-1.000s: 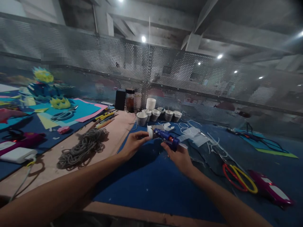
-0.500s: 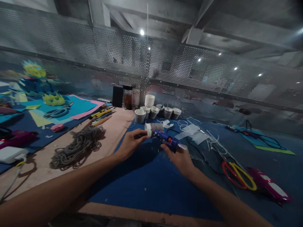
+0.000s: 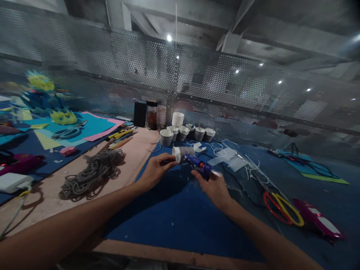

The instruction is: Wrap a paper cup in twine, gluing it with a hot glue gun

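Note:
My left hand (image 3: 156, 170) is closed on the rim end of a small cup (image 3: 177, 153), which lies on its side with grey cord around its wall. My right hand (image 3: 215, 187) grips a blue glue gun (image 3: 204, 165). The gun's nozzle points left at the cord-covered side of the cup; whether it touches cannot be made out. Both hands are above the blue mat (image 3: 168, 213).
Several cord-wrapped cups (image 3: 183, 133) and a white cup stack (image 3: 177, 119) stand behind. Grey cord (image 3: 92, 174) lies left, near pencils (image 3: 122, 142). Red-and-yellow-handled scissors (image 3: 284, 210) and a magenta device (image 3: 319, 219) lie right. Behind stands a jar (image 3: 152, 116).
The glue gun has tilted slightly, and its nozzle has shifted a little to the right along the cup. My left hand has stayed almost still.

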The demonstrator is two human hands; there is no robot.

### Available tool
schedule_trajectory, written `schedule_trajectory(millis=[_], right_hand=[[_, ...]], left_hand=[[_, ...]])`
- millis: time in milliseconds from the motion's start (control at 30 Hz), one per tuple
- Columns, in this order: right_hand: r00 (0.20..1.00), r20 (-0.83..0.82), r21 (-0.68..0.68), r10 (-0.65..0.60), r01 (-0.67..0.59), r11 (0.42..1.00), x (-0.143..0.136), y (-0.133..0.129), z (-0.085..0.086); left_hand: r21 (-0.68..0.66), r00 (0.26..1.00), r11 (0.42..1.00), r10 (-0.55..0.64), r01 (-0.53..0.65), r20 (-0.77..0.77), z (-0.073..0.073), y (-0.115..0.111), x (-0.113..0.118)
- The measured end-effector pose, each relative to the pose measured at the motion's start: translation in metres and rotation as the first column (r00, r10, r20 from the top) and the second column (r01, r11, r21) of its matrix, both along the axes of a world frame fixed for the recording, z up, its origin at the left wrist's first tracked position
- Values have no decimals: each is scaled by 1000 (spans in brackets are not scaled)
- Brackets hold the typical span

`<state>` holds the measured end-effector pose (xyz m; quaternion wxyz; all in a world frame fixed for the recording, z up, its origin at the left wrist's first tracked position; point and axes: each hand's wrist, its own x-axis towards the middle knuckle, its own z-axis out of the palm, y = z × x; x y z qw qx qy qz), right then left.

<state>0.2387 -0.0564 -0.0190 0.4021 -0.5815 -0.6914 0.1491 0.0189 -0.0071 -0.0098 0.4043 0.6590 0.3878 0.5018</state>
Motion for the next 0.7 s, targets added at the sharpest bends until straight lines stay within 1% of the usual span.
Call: schedule_trajectory(millis=[367, 533, 700], right_hand=[[999, 50, -7, 7, -7, 1000, 1, -2, 2], [997, 77, 15, 0, -1, 1000, 1, -2, 2], [995, 103, 31, 11, -14, 999, -1, -3, 6]], left_hand=[[-17, 1000, 1000, 8, -8, 6, -7, 5, -1], [-29, 1000, 999, 17, -16, 8, -6, 5, -2], [-25, 1000, 999, 22, -21, 5, -4, 5, -3]])
